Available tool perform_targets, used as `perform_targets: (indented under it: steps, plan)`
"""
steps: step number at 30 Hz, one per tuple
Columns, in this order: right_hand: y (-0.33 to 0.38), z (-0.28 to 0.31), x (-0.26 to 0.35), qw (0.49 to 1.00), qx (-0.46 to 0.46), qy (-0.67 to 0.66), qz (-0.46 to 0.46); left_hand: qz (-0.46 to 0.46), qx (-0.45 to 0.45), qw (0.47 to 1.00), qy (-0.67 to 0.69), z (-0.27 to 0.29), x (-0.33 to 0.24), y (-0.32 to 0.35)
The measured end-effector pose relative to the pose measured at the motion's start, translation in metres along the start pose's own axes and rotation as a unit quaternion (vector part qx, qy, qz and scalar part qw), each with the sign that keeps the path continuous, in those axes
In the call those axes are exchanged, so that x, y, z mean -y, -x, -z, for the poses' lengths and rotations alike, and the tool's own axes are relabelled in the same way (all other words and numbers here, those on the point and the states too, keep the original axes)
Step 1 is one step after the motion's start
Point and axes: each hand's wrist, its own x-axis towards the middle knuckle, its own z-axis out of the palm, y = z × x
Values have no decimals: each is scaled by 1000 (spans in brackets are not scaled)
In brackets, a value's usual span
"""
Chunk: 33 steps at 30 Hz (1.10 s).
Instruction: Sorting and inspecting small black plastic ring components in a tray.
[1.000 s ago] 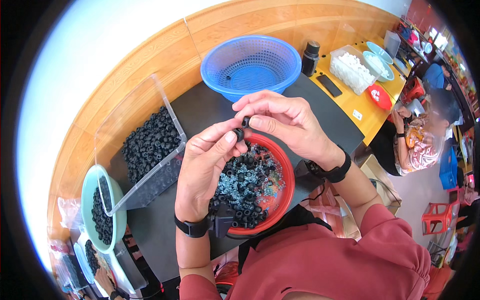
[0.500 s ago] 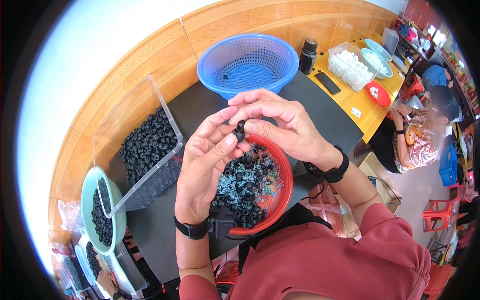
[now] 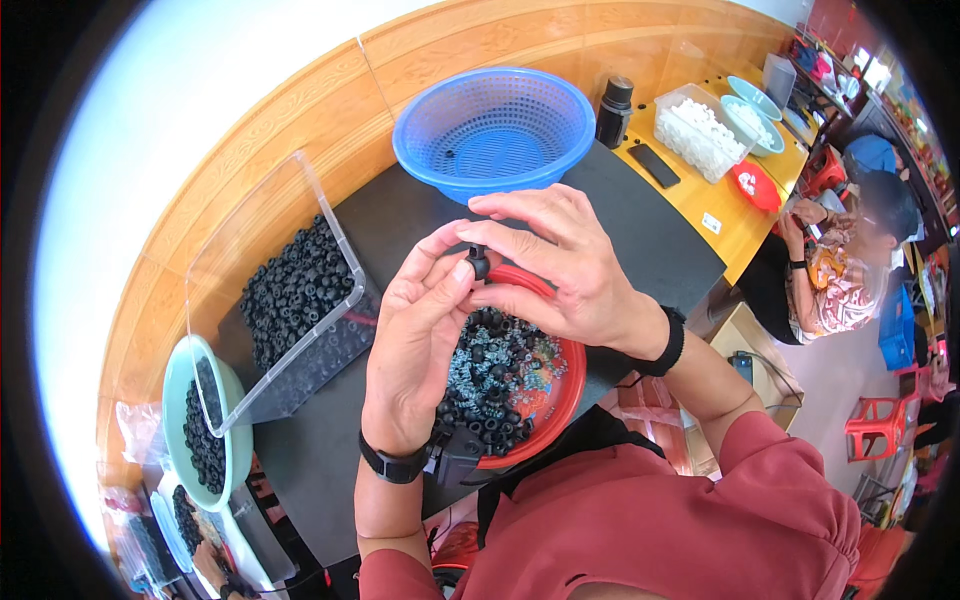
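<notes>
A small black plastic cord lock (image 3: 479, 264), rounded below with a narrower top, is pinched between the thumb and fingers of my left hand (image 3: 410, 350). My right hand (image 3: 575, 265) curves over it from the right. Its index fingertip touches the top of the piece, and its thumb lies just below, by the left fingers. Beneath both hands stands a red basin (image 3: 572, 395), partly covered by them. In it lie many small metal springs (image 3: 472, 362) mixed with loose black plastic parts (image 3: 488, 425).
A clear bin of black rounded parts (image 3: 295, 290) stands at left, beside a pale green basin (image 3: 238, 440). Behind is a blue basket (image 3: 410, 155). Far right, a yellow table (image 3: 705, 245) bears a phone (image 3: 654, 166), a dark flask (image 3: 615, 112) and white parts (image 3: 702, 128). Another person (image 3: 840, 275) sits there.
My right hand has shifted: its thumb has come down from the piece to below it, and its index finger has moved onto the top. The cord lock stays in my left fingers.
</notes>
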Motion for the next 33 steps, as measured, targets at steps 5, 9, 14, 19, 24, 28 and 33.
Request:
perform_targets:
  steps: [5,9,14,19,24,28,33]
  plan:
    - [2,-5,-2,997,-21,67,32,9,13,1000,0,2,5,-1]
    - [3,-5,-2,995,-45,76,51,9,17,999,-44,5,8,0]
    - [8,-1,-1,993,-44,92,53,-1,72,996,-61,-2,7,1]
    - [5,14,14,995,-33,90,41,-26,72,994,-84,-10,6,10]
    - [16,23,20,993,-8,107,55,-40,58,989,-126,-21,9,26]
    - [23,38,28,986,-2,129,103,-46,28,987,-152,-28,19,43]
    - [41,29,38,975,-88,129,156,-30,40,981,-187,-21,32,71]
